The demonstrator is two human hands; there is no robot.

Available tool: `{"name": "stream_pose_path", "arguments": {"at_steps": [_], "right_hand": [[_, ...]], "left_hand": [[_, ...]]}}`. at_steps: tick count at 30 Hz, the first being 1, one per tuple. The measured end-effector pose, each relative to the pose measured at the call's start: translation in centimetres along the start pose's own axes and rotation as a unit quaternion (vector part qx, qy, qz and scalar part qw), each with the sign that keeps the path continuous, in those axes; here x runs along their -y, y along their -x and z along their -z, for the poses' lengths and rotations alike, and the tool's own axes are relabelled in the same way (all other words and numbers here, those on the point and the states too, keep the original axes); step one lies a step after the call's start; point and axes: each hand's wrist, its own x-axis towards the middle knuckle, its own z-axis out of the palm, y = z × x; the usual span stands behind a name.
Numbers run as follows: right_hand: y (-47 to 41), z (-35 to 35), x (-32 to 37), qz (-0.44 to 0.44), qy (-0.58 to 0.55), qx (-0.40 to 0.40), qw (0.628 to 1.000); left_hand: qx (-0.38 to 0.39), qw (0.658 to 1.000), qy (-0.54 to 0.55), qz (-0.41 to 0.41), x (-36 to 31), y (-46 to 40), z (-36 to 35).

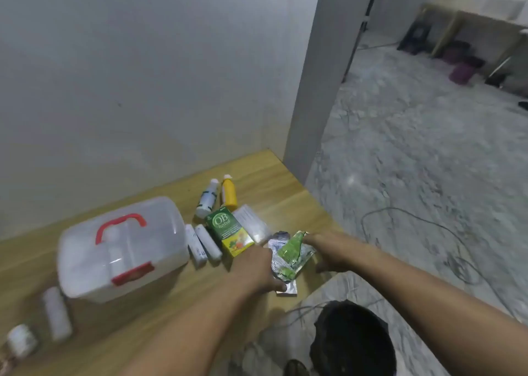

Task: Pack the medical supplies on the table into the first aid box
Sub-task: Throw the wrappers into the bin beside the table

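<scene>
The clear first aid box [123,247] with a red handle and red latch sits shut on the wooden table [171,313]. To its right lie two white tubes [203,244], a green OB herbal carton [230,231], a white bottle [207,198], a yellow bottle [228,194] and a clear packet [253,224]. Both hands hold a bundle of green and silver sachets [290,255] near the table's right edge: my left hand [257,267] grips its left side, my right hand [323,251] its right side. A flat silver strip [288,288] lies under my left thumb.
A white roll [57,313] and a small white jar [21,340] lie at the table's front left. White walls close the back. Right of the table, cables [414,224] run over the marbled floor, and a dark bin [353,338] stands below the table edge.
</scene>
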Motion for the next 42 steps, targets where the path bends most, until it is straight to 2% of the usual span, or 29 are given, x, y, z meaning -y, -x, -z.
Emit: {"name": "stream_pose_path", "arguments": {"at_steps": [5,8,14,18,21,24,28,35,38,42], "right_hand": [[-3.7,-2.5,-0.8,0.038,-0.015,-0.083,0.996],[-5.1,-4.0,-1.3,0.041,-0.033,-0.12,0.991],[-4.5,-5.3,-3.2,-0.002,-0.087,-0.191,0.978],[-2.0,-7.0,-5.1,-0.044,-0.137,-0.284,0.948],[1.3,-8.3,-6.1,-0.069,-0.182,-0.313,0.93],[4.6,-10.0,-8.0,-0.088,-0.185,-0.32,0.925],[8.6,-12.3,-11.4,-0.135,-0.211,-0.31,0.917],[12.7,-19.2,-17.2,-0.225,-0.267,-0.252,0.903],[12.7,-23.7,-18.9,-0.274,-0.287,-0.218,0.892],[11.3,-29.8,-19.2,-0.339,-0.322,-0.182,0.865]], "left_hand": [[-0.099,0.994,0.021,0.039,-0.4,-2.1,-3.4],[-0.131,0.99,0.018,0.053,-0.9,-2.8,-4.8],[-0.176,0.98,0.071,0.059,-1.9,-3.3,-6.6],[-0.19,0.973,0.119,0.062,-2.7,-2.8,-6.9],[-0.215,0.957,0.181,0.077,-3.4,-2.1,-7.1],[-0.236,0.941,0.231,0.072,-4.8,-2.1,-7.7],[-0.245,0.93,0.274,0.004,-9.4,-2.5,-8.7],[-0.174,0.956,0.202,-0.125,-17.8,-5.0,-14.1],[-0.138,0.965,0.178,-0.133,-19.5,-6.3,-17.7],[-0.085,0.978,0.161,-0.101,-19.7,-8.5,-23.1]]}}
